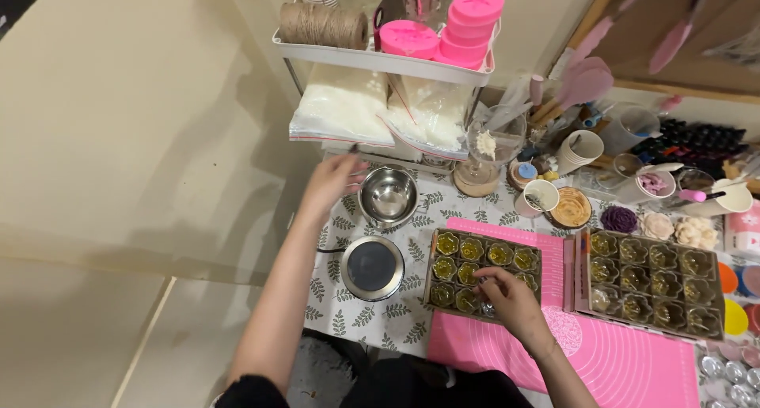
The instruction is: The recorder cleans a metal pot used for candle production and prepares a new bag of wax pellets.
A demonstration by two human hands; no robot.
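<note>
My left hand [332,180] reaches out beside the left rim of a small steel pot [388,196], fingers loosely spread; whether it touches the pot's handle is hard to tell. My right hand [507,297] rests over the near corner of a cardboard tray [434,267] of small glass flower-shaped cups, fingers pinched around one cup [484,305]. A second, similar tray [716,313] lies to the right. Both trays sit on a pink silicone mat [633,360].
A round electric hot plate [370,267] sits near the pot on a leaf-print cloth [400,313]. Behind stands a rack with twine [323,24], pink moulds [467,24] and bags of white flakes [340,107]. Cups, spatulas, flower-shaped candles and bottles crowd the back right.
</note>
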